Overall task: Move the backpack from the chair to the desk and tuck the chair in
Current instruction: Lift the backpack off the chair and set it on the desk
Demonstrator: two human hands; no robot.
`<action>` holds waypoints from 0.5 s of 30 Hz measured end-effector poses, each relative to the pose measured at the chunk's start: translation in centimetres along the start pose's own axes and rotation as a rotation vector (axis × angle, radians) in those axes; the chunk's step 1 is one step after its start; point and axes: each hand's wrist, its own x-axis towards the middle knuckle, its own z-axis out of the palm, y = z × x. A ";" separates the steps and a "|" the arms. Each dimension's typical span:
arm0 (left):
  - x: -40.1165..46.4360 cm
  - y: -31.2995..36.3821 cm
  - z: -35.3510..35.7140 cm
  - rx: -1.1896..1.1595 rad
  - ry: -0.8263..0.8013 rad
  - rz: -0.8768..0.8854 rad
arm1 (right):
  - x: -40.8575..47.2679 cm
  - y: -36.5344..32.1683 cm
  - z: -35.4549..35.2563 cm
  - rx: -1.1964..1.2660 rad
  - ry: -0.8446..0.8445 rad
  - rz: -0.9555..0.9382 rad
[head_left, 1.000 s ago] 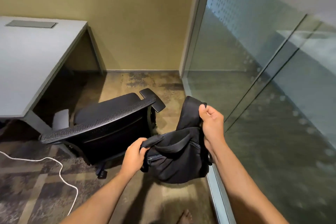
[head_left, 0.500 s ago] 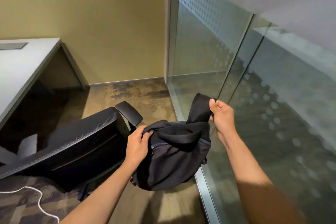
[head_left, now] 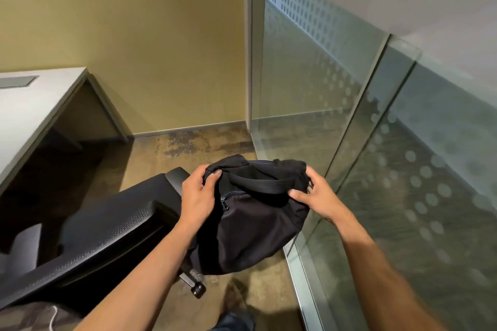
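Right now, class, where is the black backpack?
The backpack hangs mid-frame, gripped by the left hand and right hand, between chair and glass wall.

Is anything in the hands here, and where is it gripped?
Yes: the backpack, off the chair. The left hand pinches its top left edge; the right hand grips its top right edge.
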 end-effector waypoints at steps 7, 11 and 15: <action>9.2 -2.8 1.7 -0.073 -0.049 -0.063 | 9.3 0.0 0.8 -0.107 0.266 -0.066; 14.3 -4.5 1.4 -0.104 0.045 -0.100 | 14.9 -1.5 1.7 -0.107 0.315 -0.038; 18.9 -5.0 1.8 -0.108 0.107 -0.092 | 20.1 -2.6 1.9 -0.164 0.356 -0.071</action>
